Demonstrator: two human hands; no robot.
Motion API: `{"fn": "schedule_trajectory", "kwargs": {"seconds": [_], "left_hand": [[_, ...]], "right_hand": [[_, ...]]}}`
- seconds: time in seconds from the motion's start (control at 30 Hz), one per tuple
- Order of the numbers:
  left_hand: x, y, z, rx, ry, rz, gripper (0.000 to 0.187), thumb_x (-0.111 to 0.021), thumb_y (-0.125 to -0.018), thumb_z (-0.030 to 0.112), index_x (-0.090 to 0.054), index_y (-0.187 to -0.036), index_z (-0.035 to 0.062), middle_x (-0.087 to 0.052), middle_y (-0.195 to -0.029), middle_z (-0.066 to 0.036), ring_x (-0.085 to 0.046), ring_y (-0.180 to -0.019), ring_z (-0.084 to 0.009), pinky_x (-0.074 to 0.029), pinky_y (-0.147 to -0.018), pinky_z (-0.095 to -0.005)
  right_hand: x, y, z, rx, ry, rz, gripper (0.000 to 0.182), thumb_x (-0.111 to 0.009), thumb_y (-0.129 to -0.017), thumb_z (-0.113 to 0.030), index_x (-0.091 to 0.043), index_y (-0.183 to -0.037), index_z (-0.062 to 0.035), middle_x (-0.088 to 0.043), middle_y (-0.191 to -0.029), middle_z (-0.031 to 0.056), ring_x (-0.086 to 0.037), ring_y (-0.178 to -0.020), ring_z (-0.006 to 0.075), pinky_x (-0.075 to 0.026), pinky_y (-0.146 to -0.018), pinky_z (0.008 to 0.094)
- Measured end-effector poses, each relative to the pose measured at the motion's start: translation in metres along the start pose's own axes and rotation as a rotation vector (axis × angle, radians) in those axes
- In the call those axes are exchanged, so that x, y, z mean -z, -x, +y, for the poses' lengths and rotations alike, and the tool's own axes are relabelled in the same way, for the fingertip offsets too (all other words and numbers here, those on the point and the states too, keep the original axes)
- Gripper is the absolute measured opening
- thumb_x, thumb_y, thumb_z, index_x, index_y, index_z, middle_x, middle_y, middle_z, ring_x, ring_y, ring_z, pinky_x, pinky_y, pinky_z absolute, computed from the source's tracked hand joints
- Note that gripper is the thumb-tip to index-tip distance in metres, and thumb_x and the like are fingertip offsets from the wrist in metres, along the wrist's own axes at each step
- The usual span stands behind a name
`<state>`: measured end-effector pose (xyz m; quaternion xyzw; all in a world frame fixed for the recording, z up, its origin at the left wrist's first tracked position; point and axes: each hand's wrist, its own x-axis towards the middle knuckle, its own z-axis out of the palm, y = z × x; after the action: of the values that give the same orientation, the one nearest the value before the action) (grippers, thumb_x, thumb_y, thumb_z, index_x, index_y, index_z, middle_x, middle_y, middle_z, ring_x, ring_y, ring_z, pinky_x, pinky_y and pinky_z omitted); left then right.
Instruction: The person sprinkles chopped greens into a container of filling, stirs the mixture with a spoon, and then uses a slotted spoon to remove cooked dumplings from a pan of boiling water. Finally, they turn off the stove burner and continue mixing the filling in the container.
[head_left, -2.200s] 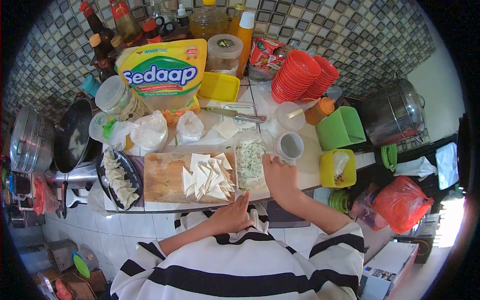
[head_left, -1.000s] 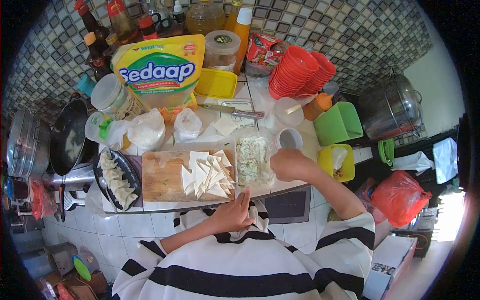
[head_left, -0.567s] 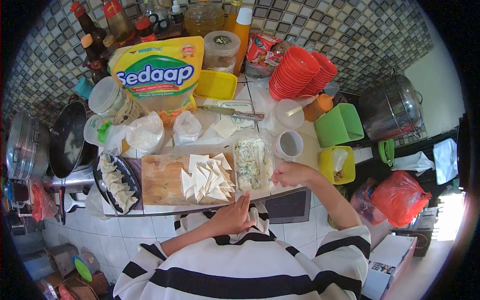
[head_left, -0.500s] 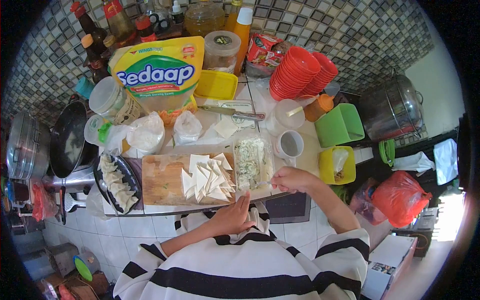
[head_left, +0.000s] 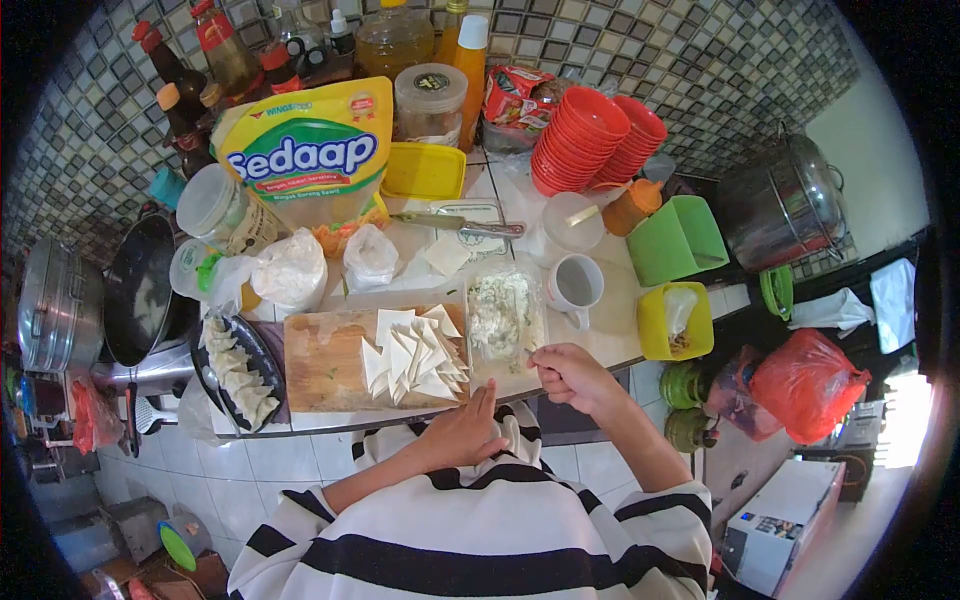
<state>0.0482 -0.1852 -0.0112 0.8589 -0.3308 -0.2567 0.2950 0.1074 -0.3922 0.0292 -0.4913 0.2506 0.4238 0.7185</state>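
My right hand [head_left: 572,377] is closed around the handle of a small metal utensil [head_left: 530,351] at the near right corner of a clear plastic container [head_left: 541,300]. Whitish filling with green bits [head_left: 500,310] lies inside the container; the utensil's working end is hard to make out. My left hand [head_left: 463,432] rests at the counter's front edge, fingers stretched out towards the container's near side, holding nothing. Left of the container, a loose pile of pale dough wrappers [head_left: 415,355] lies on a wooden cutting board [head_left: 325,360].
Folded dumplings [head_left: 235,370] lie on a black plate [head_left: 268,352] at the left. A white mug [head_left: 575,285] stands right of the container. Behind are a knife [head_left: 460,224], bags of white powder [head_left: 290,270], a yellow Sedaap pouch [head_left: 310,150] and stacked red bowls [head_left: 580,140].
My right hand has shifted slightly left and nearer to my body, with the utensil. The filling is heaped more towards the container's middle and far end. My left hand stays nearly still.
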Motion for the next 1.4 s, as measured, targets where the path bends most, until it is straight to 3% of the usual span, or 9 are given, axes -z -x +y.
{"fn": "schedule_trajectory", "kwargs": {"seconds": [0.1,0.17,0.2,0.27,0.37,0.7,0.83,1.13,1.4], "left_hand": [[0.003,-0.001,0.002,0.014,0.009,-0.029,0.081,-0.048,-0.084,0.041,-0.012,-0.126,-0.0185,-0.031,-0.124,-0.037,-0.041,-0.114,-0.0416,-0.040,-0.092,-0.0376],[0.001,-0.001,0.001,0.033,0.020,-0.058,0.081,-0.048,-0.085,0.042,-0.012,-0.126,-0.0182,-0.029,-0.126,-0.036,-0.040,-0.115,-0.0412,-0.038,-0.094,-0.0376],[-0.006,-0.001,-0.002,0.002,-0.003,0.014,0.083,-0.050,-0.083,0.040,-0.011,-0.127,-0.0178,-0.033,-0.123,-0.034,-0.043,-0.111,-0.0406,-0.042,-0.089,-0.0378],[-0.012,-0.001,-0.005,-0.029,-0.027,0.087,0.084,-0.052,-0.081,0.039,-0.011,-0.127,-0.0174,-0.036,-0.120,-0.032,-0.047,-0.107,-0.0400,-0.046,-0.084,-0.0380],[-0.013,-0.001,-0.006,-0.056,-0.095,0.139,0.084,-0.052,-0.081,0.039,-0.011,-0.128,-0.0169,-0.036,-0.121,-0.032,-0.046,-0.108,-0.0395,-0.046,-0.084,-0.0374],[-0.002,-0.001,0.001,-0.002,0.012,0.065,0.083,-0.053,-0.080,0.038,-0.012,-0.128,-0.0158,-0.041,-0.115,-0.029,-0.051,-0.101,-0.0383,-0.048,-0.079,-0.0399],[-0.014,-0.002,-0.008,-0.033,0.017,0.101,0.084,-0.052,-0.081,0.039,-0.010,-0.129,-0.0151,-0.035,-0.123,-0.032,-0.047,-0.108,-0.0396,-0.045,-0.085,-0.0403],[-0.002,-0.003,-0.002,0.014,0.022,0.035,0.084,-0.050,-0.082,0.041,-0.010,-0.129,-0.0139,-0.033,-0.125,-0.032,-0.047,-0.107,-0.0406,-0.045,-0.085,-0.0413],[-0.006,-0.004,-0.002,0.006,0.049,0.078,0.082,-0.051,-0.081,0.040,-0.013,-0.128,-0.0146,-0.038,-0.120,-0.031,-0.050,-0.102,-0.0404,-0.046,-0.082,-0.0421]], "right_hand": [[0.001,-0.006,-0.001,0.166,0.180,0.086,0.011,-0.047,-0.085,-0.012,-0.050,-0.087,-0.0024,-0.039,-0.052,-0.0014,-0.028,-0.037,0.0054,-0.022,-0.033,0.0223],[0.003,-0.016,0.000,0.922,1.169,0.447,0.013,-0.049,-0.083,-0.012,-0.051,-0.093,-0.0034,-0.048,-0.054,0.0048,-0.045,-0.039,0.0117,-0.033,-0.035,0.0282],[-0.003,-0.013,-0.001,0.924,1.169,0.446,0.013,-0.049,-0.083,-0.012,-0.051,-0.093,-0.0034,-0.048,-0.054,0.0048,-0.045,-0.039,0.0117,-0.033,-0.035,0.0282],[-0.022,-0.006,-0.006,0.633,1.752,0.765,0.022,-0.047,-0.077,-0.008,-0.052,-0.097,-0.0021,-0.059,-0.065,0.0122,-0.063,-0.056,0.0254,-0.047,-0.045,0.0350],[-0.028,-0.013,0.002,0.700,2.006,0.748,0.028,-0.050,-0.075,-0.011,-0.051,-0.102,-0.0020,-0.059,-0.065,0.0096,-0.062,-0.054,0.0230,-0.047,-0.044,0.0329],[-0.042,0.039,0.015,0.588,2.205,0.602,0.035,-0.053,-0.073,-0.012,-0.052,-0.106,-0.0025,-0.058,-0.067,0.0064,-0.062,-0.055,0.0204,-0.046,-0.043,0.0316],[-0.045,0.048,-0.011,0.514,2.181,0.704,0.024,-0.053,-0.074,-0.012,-0.056,-0.098,-0.0072,-0.060,-0.069,0.0060,-0.062,-0.056,0.0208,-0.047,-0.045,0.0318],[-0.041,-0.030,0.003,0.684,2.179,0.951,0.034,-0.053,-0.072,-0.012,-0.050,-0.103,0.0035,-0.059,-0.067,0.0058,-0.060,-0.053,0.0163,-0.045,-0.043,0.0258],[-0.040,0.017,0.025,0.734,2.234,0.602,0.036,-0.054,-0.072,-0.013,-0.050,-0.104,0.0025,-0.057,-0.062,0.0048,-0.059,-0.049,0.0163,-0.045,-0.041,0.0266]]}}
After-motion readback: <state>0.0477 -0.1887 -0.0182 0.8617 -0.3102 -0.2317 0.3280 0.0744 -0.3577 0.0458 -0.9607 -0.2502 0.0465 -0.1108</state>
